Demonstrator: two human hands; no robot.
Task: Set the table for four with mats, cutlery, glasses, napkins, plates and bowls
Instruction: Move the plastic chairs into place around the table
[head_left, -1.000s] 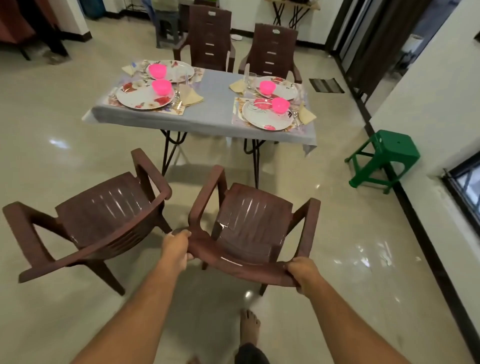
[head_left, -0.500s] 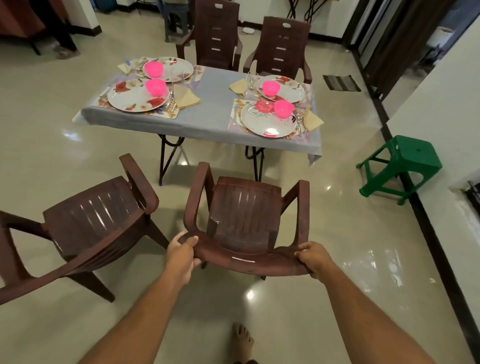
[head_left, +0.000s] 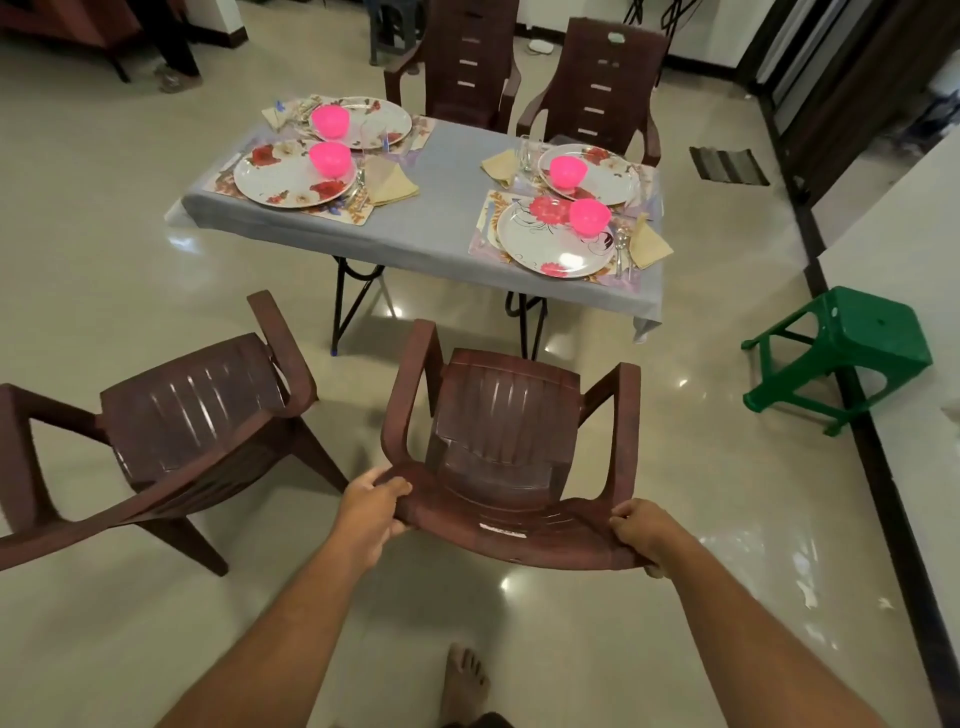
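A brown plastic chair (head_left: 506, 431) stands in front of me, facing the table (head_left: 441, 208). My left hand (head_left: 370, 512) grips the left end of its backrest top, and my right hand (head_left: 644, 535) grips the right end. The grey-clothed table carries floral mats with flowered plates (head_left: 553, 239), each with a pink bowl (head_left: 589, 216). Folded beige napkins (head_left: 649, 243) and cutlery lie beside the plates. A clear glass (head_left: 527, 153) stands near the far right plate.
A second brown chair (head_left: 171, 415) stands angled to my left. Two more brown chairs (head_left: 597, 88) stand at the table's far side. A green stool (head_left: 852, 348) sits by the right wall. My bare foot (head_left: 465, 680) shows at the bottom.
The chair in my hands has moved forward toward the table and swung round to face it squarely. I have stepped closer with it.
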